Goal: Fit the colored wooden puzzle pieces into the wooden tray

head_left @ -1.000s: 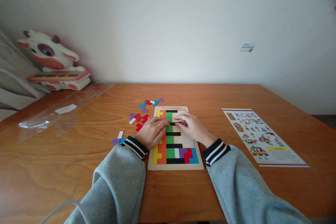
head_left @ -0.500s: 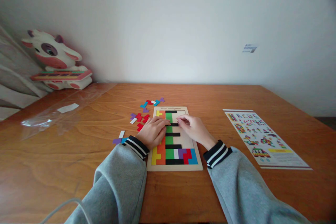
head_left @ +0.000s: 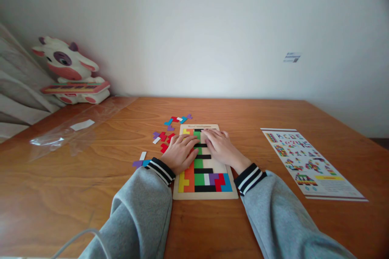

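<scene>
A wooden puzzle board (head_left: 205, 196) lies flat on the table in front of me. Yellow and orange pieces line its left side, followed by green pieces (head_left: 198, 164) and several black bars (head_left: 203, 170). Purple, red and blue pieces fill its near right corner. My left hand (head_left: 180, 151) rests palm down across the board's left side, fingers stretched over the orange and green pieces. On the right side lies my right hand (head_left: 224, 149), its fingers extended toward the board's far end. Nothing shows in either hand; what lies under the fingers is hidden.
Loose red pieces (head_left: 163, 136), with purple, white and blue ones, are scattered left of the board. A printed sheet (head_left: 334, 188) lies to the right. Clear plastic wrapping (head_left: 51, 141) and a cow-shaped toy keyboard (head_left: 75, 89) sit at the left; a cable (head_left: 86, 231) crosses near my left sleeve.
My right hand has gone from pinched fingertips above the board to fingers laid out flat, reaching farther forward. My left fingers have spread slightly. The whole view has shifted a little.
</scene>
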Available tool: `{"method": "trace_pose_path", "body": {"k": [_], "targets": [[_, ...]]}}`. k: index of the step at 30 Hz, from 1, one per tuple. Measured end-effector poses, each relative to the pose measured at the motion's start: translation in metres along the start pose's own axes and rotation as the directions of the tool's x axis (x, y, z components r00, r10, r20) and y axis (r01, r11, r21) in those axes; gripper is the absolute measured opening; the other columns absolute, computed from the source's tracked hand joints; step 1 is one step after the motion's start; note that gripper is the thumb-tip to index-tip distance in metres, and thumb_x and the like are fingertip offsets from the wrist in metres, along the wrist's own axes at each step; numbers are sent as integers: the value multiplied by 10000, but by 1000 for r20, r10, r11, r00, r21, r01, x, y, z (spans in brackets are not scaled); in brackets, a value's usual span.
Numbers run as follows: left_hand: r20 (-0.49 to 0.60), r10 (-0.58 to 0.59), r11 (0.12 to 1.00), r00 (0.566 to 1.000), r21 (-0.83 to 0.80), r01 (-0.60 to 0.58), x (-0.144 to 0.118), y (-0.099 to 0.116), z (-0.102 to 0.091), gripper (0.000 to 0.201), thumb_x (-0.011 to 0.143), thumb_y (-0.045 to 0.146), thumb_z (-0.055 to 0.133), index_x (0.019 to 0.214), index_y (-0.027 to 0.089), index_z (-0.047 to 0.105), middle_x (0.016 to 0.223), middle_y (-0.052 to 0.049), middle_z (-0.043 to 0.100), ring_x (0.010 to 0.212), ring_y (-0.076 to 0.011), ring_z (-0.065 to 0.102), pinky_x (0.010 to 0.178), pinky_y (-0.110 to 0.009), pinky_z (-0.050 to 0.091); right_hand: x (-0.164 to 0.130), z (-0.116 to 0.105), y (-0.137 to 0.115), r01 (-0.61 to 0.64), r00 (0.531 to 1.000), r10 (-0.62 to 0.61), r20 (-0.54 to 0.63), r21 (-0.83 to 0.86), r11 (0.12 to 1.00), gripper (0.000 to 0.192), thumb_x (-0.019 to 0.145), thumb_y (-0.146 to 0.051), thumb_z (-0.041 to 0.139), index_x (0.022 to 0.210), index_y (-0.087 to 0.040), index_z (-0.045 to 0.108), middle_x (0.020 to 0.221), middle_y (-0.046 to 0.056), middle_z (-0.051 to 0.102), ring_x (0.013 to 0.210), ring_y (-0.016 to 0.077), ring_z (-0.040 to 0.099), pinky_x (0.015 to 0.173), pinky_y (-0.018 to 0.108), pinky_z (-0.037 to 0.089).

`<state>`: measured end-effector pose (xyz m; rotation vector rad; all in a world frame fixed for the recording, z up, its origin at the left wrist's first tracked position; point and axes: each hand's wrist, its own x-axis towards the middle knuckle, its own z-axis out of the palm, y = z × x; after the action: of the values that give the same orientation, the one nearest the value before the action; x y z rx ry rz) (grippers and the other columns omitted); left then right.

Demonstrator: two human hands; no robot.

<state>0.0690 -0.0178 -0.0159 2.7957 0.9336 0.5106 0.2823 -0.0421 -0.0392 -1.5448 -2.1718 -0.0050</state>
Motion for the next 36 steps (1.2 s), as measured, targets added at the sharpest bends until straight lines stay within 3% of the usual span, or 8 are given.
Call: {"method": "trace_pose_path", "body": {"k": [4,8,11,17,25,30,36], "targets": [[20,-31,999,999,20,30,0,1,-2,390,991,402,376,1299,232,545,1409,-71,536,1281,-282,437,1065,-526,306,-1,-7,-5,-39,999,37,-29,-69,997,327,978,-208,411,1261,-177,570,1291,143,627,1202,257,551,1014,488,334],[51,-23,999,998,40,21,0,1,-1,420,986,431,381,1324,227,524,1453,-69,493,1310,-301,399,1076,-548,292,-1,-7,-3,-11,1000,9,-21,-63,998,336,997,-233,392,1286,-197,561,1365,125,583,1273,238,507,1019,446,334],[63,-11,999,998,49,8,0,0,0,435,986,444,374,1348,242,507,1469,-63,473,1317,-309,387,1082,-562,283,-2,-4,-2,6,1000,-5,14,-74,997,340,1015,-261,361,1275,-214,574,1407,108,553,1320,237,470,1064,476,286],[60,-33,997,998,68,28,0,1,1,479,983,509,342,1351,249,504,1459,-82,477,1315,-316,389,1076,-571,292,-5,-12,-11,-54,998,57,18,-160,986,324,1016,-263,353,1239,-194,577,1297,131,626,1210,240,549,1082,529,231],[77,-32,996,997,86,25,3,5,0,570,945,603,356,1346,224,499,1506,-113,409,1328,-345,369,1075,-597,283,-4,-25,-18,-83,993,103,63,-271,959,276,998,-244,416,1007,-179,684,1026,107,681,961,226,633,917,398,392],[70,34,997,997,64,-39,3,6,2,549,953,568,371,1381,235,461,1511,-104,404,1340,-340,353,1093,-597,250,-1,-24,-10,-131,991,133,2,-158,979,209,964,-194,488,949,-184,697,978,79,703,933,218,635,859,340,452],[65,11,999,998,35,-14,2,5,3,594,927,614,389,1349,206,477,1484,-141,421,1319,-359,360,1076,-605,259,-2,-20,-3,-145,988,145,-48,-14,989,205,904,-111,534,1013,-186,691,1017,73,727,940,220,662,866,347,497]]}}
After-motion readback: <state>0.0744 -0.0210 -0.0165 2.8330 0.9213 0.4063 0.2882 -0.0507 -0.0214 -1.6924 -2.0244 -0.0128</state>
